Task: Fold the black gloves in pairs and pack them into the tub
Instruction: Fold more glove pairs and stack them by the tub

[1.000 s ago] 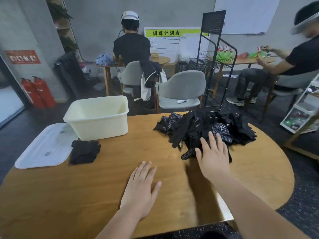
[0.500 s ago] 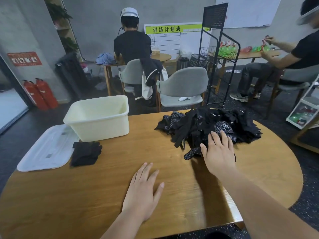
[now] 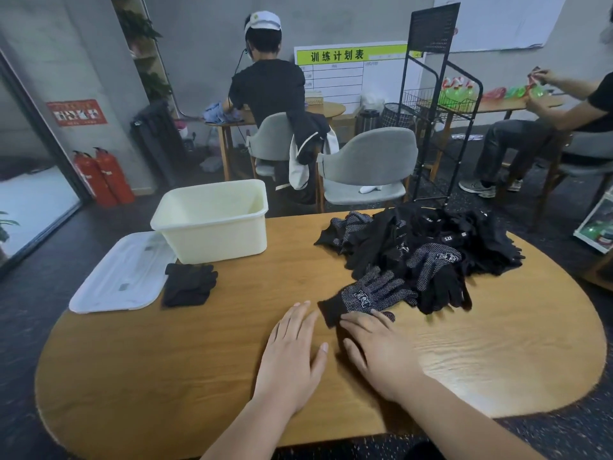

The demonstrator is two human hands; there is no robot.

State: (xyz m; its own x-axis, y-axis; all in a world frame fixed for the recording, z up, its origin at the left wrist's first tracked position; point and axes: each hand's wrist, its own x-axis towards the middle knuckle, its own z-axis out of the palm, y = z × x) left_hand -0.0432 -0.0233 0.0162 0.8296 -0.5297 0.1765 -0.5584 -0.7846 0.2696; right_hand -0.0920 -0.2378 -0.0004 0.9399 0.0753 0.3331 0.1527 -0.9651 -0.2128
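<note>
By the tabletop's near edge, the left hand (image 3: 292, 353) lay flat and empty. The right hand (image 3: 378, 346) pressed flat on one glove (image 3: 374, 293), likely to slide it off the pile (image 3: 431, 240). The tub (image 3: 212, 240) sat far-left.

black gloves (image 3: 431, 247) heaped right; folded pair (image 3: 189, 285) beside upright cream tub (image 3: 212, 240).
</note>
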